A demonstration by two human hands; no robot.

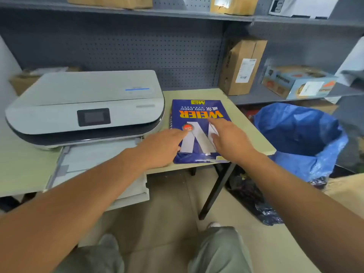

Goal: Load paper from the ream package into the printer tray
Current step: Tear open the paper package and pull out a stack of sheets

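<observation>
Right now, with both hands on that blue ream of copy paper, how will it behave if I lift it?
The ream package looks thin and its near end is crumpled, so it will probably sag. Its wrapper is glossy, likely slippery. It lies flat on the table, so it shouldn't tip.

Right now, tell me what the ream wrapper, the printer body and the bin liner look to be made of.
Ream wrapper: glossy printed paper or film, going by the sheen; which one is unclear.
Printer body: matte light-grey plastic, smooth moulded curves, with a darker band below.
Bin liner: thin blue plastic film, crinkled and shiny.
</observation>
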